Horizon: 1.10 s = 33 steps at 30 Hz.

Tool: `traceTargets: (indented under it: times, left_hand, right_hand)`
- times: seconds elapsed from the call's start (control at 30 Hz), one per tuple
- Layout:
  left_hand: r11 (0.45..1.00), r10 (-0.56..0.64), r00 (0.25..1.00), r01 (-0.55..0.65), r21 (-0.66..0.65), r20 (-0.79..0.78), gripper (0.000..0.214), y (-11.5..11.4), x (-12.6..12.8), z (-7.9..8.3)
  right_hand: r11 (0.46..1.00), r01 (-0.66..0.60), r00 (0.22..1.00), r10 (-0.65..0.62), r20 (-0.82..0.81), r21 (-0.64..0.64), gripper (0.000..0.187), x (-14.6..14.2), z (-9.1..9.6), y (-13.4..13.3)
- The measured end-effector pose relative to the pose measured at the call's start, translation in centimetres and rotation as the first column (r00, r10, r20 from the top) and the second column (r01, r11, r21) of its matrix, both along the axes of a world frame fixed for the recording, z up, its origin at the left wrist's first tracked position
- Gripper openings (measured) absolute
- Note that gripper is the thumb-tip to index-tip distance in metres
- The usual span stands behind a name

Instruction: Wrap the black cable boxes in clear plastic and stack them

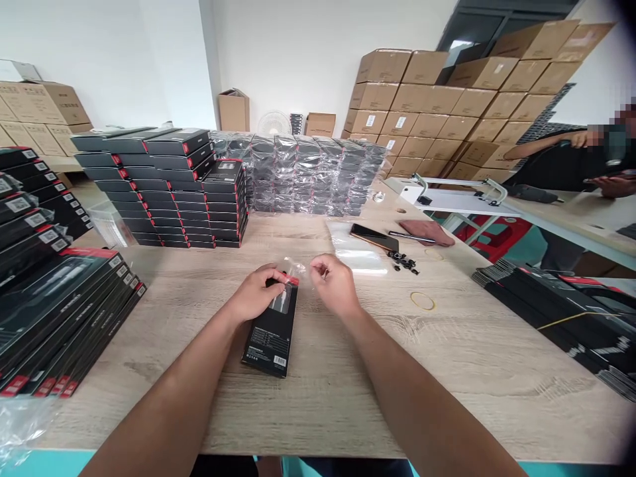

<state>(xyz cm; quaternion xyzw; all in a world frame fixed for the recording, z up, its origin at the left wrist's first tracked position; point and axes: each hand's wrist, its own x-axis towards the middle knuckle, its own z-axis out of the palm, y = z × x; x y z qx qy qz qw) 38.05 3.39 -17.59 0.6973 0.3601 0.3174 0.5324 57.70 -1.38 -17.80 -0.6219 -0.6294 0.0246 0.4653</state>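
A slim black box (272,334) with a red end and white print lies tilted on the wooden table in front of me. My left hand (257,291) grips its upper left part, thumb on the front face near the picture of a tool. Clear plastic film (295,266) sticks up past the red end, between my two hands. Just right of that end, my right hand (332,279) is closed in a pinch at the film's edge. Its fingertips partly hide what they pinch.
Stacked black boxes (169,192) and plastic-wrapped boxes (308,172) line the back. Flattened black sleeves (59,311) lie left, more packaging (561,318) right. Clear bags (355,248), a phone (373,237), small black parts (405,262) and a rubber band (422,301) lie right. A person (561,159) sits beyond.
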Motion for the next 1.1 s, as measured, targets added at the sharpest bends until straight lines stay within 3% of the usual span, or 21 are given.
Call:
traceTargets:
  times: [0.07,0.13,0.23,0.3,0.4,0.53,0.67,0.9,1.1]
  left_hand:
    - [0.987,-0.034,0.998,0.043,-0.154,0.057,0.05,-0.2,-0.7,0.5]
    - [0.934,-0.072,0.989,0.112,-0.34,0.129,0.066,-0.3,-1.4,1.1]
    - [0.818,-0.164,0.964,0.251,-0.517,0.209,0.067,-0.6,-1.9,1.5]
    - [0.776,-0.18,0.958,0.278,-0.566,0.223,0.065,-0.8,-1.6,1.5]
    - [0.797,-0.121,0.977,0.202,-0.57,0.177,0.063,-1.1,-0.8,1.2]
    - [0.849,-0.096,0.993,0.117,-0.516,0.067,0.064,-1.5,-0.1,0.9]
    - [0.895,-0.058,0.998,0.052,-0.443,-0.001,0.067,-1.9,0.2,1.2]
    - [0.926,-0.035,0.999,0.026,-0.376,-0.015,0.071,-2.4,0.9,0.8]
    - [0.969,0.085,0.996,-0.09,-0.229,-0.032,0.066,-1.6,0.8,-0.3]
  right_hand:
    - [0.997,0.079,0.992,-0.078,-0.095,0.016,0.008,1.0,-0.1,0.2]
    - [0.994,0.11,0.983,-0.107,-0.149,0.011,0.008,1.8,-0.3,0.3]
    - [0.999,0.035,0.988,-0.039,-0.152,-0.027,0.009,2.1,-0.8,0.4]
    - [0.996,-0.056,0.991,0.047,-0.128,-0.068,0.01,1.8,-1.1,0.4]
    - [0.979,-0.161,0.981,0.144,-0.129,-0.127,0.011,1.2,-1.3,0.5]
    - [0.968,-0.2,0.962,0.166,-0.215,-0.149,0.015,0.8,-1.1,0.4]
    - [0.975,-0.162,0.977,0.137,-0.164,-0.152,0.018,0.6,-0.6,0.1]
    - [0.991,-0.047,0.995,0.058,0.083,-0.126,0.017,0.0,-0.1,-0.3]
    - [0.989,-0.057,0.991,0.073,0.114,-0.137,0.015,-0.4,0.4,-0.6]
